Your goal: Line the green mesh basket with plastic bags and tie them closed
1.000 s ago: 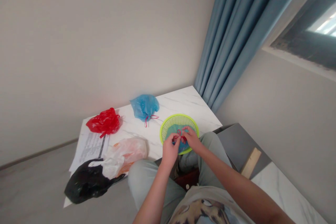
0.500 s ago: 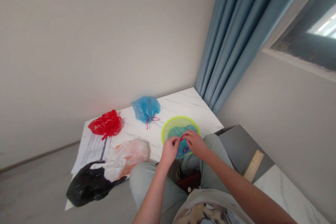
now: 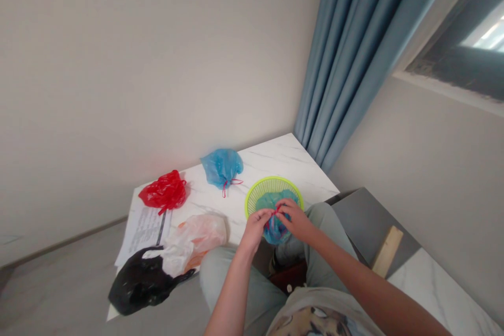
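Both my hands meet over a yellow-green plastic basket (image 3: 271, 180) at the table's front edge. In it sits a blue plastic bag (image 3: 276, 232), gathered at its neck, with a red drawstring (image 3: 275, 212). My left hand (image 3: 258, 223) pinches the red drawstring from the left. My right hand (image 3: 293, 219) pinches it from the other side, fingertips almost touching the left ones. Something greenish (image 3: 268, 200) shows behind the bag's neck inside the basket. What the bag contains is hard to make out.
On the white marbled table (image 3: 271, 152) lie a second blue bag (image 3: 222, 168) with red strings, a red bag (image 3: 165, 191), a whitish bag (image 3: 202, 233), a black bag (image 3: 142, 283) and printed sheets (image 3: 145, 226). A wooden strip (image 3: 388, 251) rests on the grey surface at right.
The view has shifted slightly, so everything sits a little lower and further right. The bag's gathered part shows nearer the basket's front rim. Both hands stay on the red drawstring.
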`<state>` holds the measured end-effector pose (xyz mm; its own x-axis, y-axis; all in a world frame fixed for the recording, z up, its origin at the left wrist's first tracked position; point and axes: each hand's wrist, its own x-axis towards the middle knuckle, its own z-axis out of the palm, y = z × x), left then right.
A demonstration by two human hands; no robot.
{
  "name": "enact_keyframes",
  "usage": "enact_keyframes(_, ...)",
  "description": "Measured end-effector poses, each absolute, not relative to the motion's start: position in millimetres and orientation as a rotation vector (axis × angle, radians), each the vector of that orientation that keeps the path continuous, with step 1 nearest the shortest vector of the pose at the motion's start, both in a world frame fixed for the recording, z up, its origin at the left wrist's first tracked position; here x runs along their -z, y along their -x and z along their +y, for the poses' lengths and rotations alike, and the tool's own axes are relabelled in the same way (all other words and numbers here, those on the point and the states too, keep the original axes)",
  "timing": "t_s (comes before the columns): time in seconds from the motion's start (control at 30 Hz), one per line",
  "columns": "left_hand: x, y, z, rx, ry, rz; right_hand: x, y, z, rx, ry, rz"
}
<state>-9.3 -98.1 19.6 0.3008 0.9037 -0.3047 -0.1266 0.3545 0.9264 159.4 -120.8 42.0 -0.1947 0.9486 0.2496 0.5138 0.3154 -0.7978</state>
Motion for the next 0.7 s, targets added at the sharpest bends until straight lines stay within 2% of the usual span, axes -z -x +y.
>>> enact_keyframes(0.13,-16.5,24.8,-86.2,-1.029,-1.012,1.186,-41.6,-182.9,-119.8,-0.604,1.355,-1.831)
enact_keyframes(0.27,-16.9,61.8,-67.2,-1.293,-0.998,1.377,-33.1,-237.1,-117.2,-0.394,1.609,-1.649)
enact_keyframes(0.47,-22.9,81.0,-61.2,-1.180,-1.070,1.377,-24.9,-267.0,-122.5,-0.739,1.588,-1.465)
enact_keyframes(0.7,-42.1,58.0,-76.8,-1.198,-1.014,1.290,-53.1,-225.9,-132.3,-0.772,1.459,-1.229)
